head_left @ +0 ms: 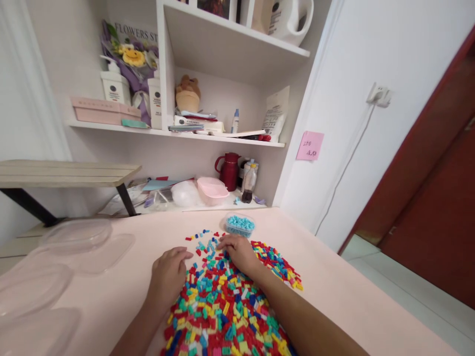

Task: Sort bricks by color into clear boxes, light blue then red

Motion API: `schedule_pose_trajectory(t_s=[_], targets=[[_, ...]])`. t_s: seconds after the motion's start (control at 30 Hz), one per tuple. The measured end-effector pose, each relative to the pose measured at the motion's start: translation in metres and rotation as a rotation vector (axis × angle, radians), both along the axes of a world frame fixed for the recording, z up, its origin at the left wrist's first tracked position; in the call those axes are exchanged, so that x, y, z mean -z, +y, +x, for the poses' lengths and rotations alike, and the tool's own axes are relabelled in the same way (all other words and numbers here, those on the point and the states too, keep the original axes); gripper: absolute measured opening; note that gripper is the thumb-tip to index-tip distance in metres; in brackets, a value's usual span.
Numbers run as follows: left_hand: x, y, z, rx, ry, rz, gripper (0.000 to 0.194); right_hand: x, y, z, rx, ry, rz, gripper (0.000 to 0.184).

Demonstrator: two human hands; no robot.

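Note:
A large pile of small coloured toy building bricks [226, 309] spreads over the pink tabletop in front of me. My left hand [168, 272] rests at the left edge of the pile, its fingers loosely bent and the thumb a little apart; nothing shows in it. Over the far part of the pile lies my right hand [239, 253], fingers reaching left with the tips down by some scattered light-blue bricks [201, 245]. Its thumb is hidden, and I see no brick held. Just beyond it stands a clear plastic tub [240, 232] filled with light-blue bricks.
Several clear plastic containers and lids [79, 233] lie on the left of the pink table [334, 301]. Behind the table, a white shelf holds a pink box [213, 191], a red jug [229, 171] and bottles [249, 184]. A wooden stand [67, 173] is at left.

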State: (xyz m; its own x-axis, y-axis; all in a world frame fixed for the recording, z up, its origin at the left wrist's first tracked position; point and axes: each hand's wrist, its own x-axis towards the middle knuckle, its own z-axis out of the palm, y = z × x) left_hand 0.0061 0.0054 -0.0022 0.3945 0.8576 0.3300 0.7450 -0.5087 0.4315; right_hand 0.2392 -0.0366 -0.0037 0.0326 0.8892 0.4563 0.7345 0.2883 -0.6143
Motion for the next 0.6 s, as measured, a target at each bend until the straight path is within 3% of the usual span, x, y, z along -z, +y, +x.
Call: schedule_pose_trajectory(t_s=[0.33, 0.6], targets=[[-0.001, -0.001, -0.001, 0.005, 0.004, -0.004, 0.043, -0.011, -0.006, -0.007, 0.078, -0.271, -0.033, 0.034], [-0.002, -0.003, 0.001, 0.002, 0.01, -0.012, 0.043, -0.022, -0.014, 0.002, -0.059, -0.332, -0.083, 0.039]])
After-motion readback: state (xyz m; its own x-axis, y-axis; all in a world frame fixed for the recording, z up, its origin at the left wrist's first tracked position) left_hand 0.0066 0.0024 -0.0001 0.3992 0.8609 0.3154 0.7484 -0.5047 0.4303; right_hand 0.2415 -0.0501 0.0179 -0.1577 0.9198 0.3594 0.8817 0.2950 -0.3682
